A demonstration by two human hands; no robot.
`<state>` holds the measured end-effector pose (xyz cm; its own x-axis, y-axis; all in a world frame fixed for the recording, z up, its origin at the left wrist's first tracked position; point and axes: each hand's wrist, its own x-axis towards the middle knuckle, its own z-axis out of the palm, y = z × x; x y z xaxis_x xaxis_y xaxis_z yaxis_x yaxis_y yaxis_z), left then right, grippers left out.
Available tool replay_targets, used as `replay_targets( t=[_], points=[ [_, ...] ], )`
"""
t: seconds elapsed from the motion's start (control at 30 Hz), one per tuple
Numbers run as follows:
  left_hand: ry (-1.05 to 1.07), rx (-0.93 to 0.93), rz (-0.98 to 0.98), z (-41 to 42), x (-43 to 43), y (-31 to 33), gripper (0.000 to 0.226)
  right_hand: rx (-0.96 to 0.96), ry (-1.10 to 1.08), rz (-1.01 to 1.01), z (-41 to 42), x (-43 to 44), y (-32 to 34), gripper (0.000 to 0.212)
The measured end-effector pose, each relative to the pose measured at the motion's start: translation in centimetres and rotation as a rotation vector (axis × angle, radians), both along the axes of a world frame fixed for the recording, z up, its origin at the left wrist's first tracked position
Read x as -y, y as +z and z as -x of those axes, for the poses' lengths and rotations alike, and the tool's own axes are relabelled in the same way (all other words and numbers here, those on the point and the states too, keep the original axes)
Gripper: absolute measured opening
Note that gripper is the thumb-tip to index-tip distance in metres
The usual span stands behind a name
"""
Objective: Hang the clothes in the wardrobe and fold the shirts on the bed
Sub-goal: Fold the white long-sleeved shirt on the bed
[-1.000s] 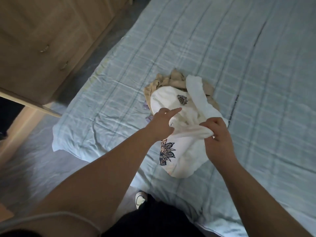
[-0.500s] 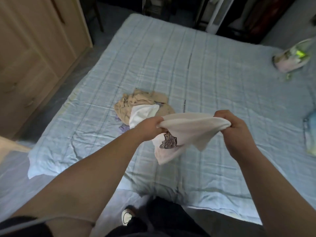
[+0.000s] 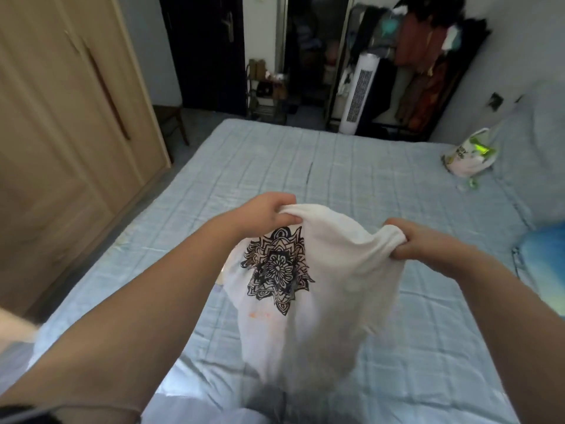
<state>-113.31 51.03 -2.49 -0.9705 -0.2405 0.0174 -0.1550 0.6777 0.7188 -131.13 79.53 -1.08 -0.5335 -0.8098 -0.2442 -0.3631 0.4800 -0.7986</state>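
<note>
Hanging between left hand (image 3: 265,213) and right hand (image 3: 428,244); white shirt (image 3: 330,289).

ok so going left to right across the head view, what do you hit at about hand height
wardrobe → left hand → white shirt held up over the bed → right hand → blue item at the right edge

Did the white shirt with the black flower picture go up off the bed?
Yes. The white cotton shirt with the black mandala print rose off the light blue checked bedsheet; both hands hold it up.
</note>
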Motion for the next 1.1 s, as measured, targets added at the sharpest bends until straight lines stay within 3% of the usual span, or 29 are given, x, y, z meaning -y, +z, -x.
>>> replay_targets(
  t=[0.1, 0.2, 0.3, 0.4, 0.5, 0.53, 0.63, 0.73, 0.8, 0.87, 0.93, 1.0, 1.1],
  points=[
    [-0.028, 0.011, 0.058, 3.4, -4.1, 3.4, 0.017, 0.298, 0.047, -0.032, 2.7, -4.1, 1.1, 0.054],
    [-0.060, 0.058, 0.181, 7.2, -7.6, 6.5, 0.019, 0.432, 0.100, -0.034, 4.3, -7.1, 1.6, 0.041],
    [-0.134, 0.183, 0.394, 10.7, -10.6, 8.5, 0.022, 0.071, 0.002, -0.046, 5.5, -8.6, 1.6, 0.026],
    [-0.112, 0.255, 0.616, 13.4, -12.0, 9.3, 0.012, -0.002, -0.107, 0.132, 6.5, -9.2, 1.4, 0.015],
    [0.041, 0.198, 0.869, 15.4, -12.6, 9.5, 0.010, -0.243, -0.122, 0.279, 6.3, -9.0, 2.0, 0.034],
    [0.072, 0.189, 0.818, 15.9, -12.8, 9.5, 0.012, -0.341, -0.122, 0.314, 5.9, -8.6, 2.0, 0.040],
    [0.092, 0.125, 0.396, 17.3, -13.3, 9.3, 0.035, -0.479, -0.034, 0.345, 4.0, -7.4, 1.7, 0.038],
    [0.060, -0.010, 0.063, 17.5, -14.0, 10.0, 0.034, -0.301, 0.170, 0.337, 3.8, -7.4, 1.6, 0.020],
    [0.015, -0.116, -0.113, 17.1, -14.2, 11.0, 0.028, -0.109, 0.119, 0.381, 5.0, -7.7, 2.3, 0.024],
    [-0.006, -0.178, -0.233, 16.8, -14.1, 12.4, 0.030, -0.042, -0.079, 0.490, 7.2, -7.6, 3.2, 0.036],
    [-0.042, -0.200, -0.325, 16.5, -14.1, 14.0, 0.031, -0.121, -0.222, 0.552, 9.6, -6.9, 4.5, 0.039],
    [-0.089, -0.218, -0.415, 16.2, -14.0, 15.4, 0.034, -0.213, -0.235, 0.573, 11.3, -5.7, 6.2, 0.044],
    [-0.112, -0.273, -0.480, 15.8, -13.8, 17.2, 0.040, -0.223, -0.073, 0.549, 12.7, -3.4, 8.7, 0.064]
  ],
)
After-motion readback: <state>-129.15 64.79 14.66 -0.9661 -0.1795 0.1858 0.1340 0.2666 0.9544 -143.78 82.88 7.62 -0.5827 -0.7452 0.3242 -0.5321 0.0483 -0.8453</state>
